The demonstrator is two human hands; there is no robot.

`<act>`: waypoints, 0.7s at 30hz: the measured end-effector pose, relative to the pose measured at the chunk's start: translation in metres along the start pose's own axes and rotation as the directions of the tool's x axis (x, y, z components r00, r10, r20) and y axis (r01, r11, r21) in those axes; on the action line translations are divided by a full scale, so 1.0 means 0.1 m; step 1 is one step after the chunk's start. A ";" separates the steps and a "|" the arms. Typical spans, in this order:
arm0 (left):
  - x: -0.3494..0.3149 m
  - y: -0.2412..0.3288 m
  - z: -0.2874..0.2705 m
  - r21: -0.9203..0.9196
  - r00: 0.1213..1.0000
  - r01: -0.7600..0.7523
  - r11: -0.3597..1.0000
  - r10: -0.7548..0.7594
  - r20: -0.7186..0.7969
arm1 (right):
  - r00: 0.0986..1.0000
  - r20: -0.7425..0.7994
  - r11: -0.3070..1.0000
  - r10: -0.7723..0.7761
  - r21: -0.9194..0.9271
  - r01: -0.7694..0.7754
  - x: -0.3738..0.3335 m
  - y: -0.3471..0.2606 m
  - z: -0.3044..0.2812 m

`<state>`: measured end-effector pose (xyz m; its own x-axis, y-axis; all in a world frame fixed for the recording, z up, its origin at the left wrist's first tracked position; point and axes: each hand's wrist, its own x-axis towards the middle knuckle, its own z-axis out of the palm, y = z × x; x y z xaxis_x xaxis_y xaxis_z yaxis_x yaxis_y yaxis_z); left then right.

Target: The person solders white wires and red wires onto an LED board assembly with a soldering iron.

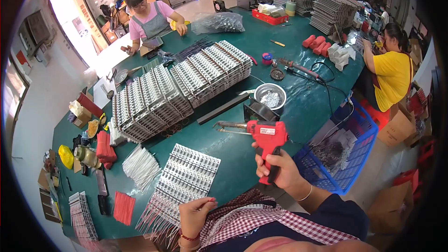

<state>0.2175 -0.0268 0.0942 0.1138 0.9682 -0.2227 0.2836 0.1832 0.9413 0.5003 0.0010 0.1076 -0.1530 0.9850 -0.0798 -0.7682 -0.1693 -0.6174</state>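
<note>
A red soldering gun point(268, 136) with a black trigger area is raised above the table's front edge. My right hand point(283, 170) grips its handle, and its long metal tip points left. My left hand point(196, 213) has its fingers curled together by the lower right corner of a white panel point(189, 171) of small parts in rows. Whatever those fingers hold, if anything, is too small to make out. Thin red and white wires point(154, 212) stick out from the panel's lower side. A bundle of white wires point(140, 167) and a bundle of red wires point(124, 208) lie left of it.
Stacks of similar panels point(149, 100) stand beyond on the green table point(224, 142). A metal bowl point(270, 97) of small bits sits on a dark fan-like unit point(259, 112). At right stands a blue crate point(347, 177). People work across the table point(156, 23) and at right point(392, 74).
</note>
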 end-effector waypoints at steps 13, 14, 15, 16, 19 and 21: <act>0.02 0.00 0.37 -0.168 0.985 0.063 0.984 -0.034 0.171 | 0.966 0.011 0.878 0.257 -0.421 -0.229 -0.07 0.58 0.24; 0.01 0.00 0.35 -0.107 0.986 0.037 0.994 -0.019 0.163 | 0.966 0.014 0.879 0.259 -0.418 -0.229 -0.06 0.58 0.27; 0.00 -0.07 0.33 -0.135 0.988 0.020 0.991 0.001 0.153 | 0.965 0.035 0.837 0.259 -0.507 -0.206 -0.06 0.60 0.30; -0.03 -0.07 0.30 -0.132 0.988 0.020 0.991 0.000 0.152 | 0.964 0.055 0.787 0.260 -0.591 -0.178 -0.06 0.62 0.33; -0.08 -0.02 0.23 -0.093 0.996 0.050 0.994 -0.042 0.082 | 0.981 0.039 0.736 0.189 -0.667 -0.116 -0.08 0.74 0.37; -0.12 -0.06 0.19 -0.071 0.997 0.021 0.997 -0.016 0.070 | 0.991 0.045 0.684 0.127 -0.727 -0.055 -0.09 0.83 0.39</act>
<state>0.2322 -0.0430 0.0868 0.1759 0.9508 -0.2551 0.2171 0.2153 0.9521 0.4135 -0.0230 0.0881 -0.2777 0.9529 -0.1223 -0.0649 -0.1456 -0.9872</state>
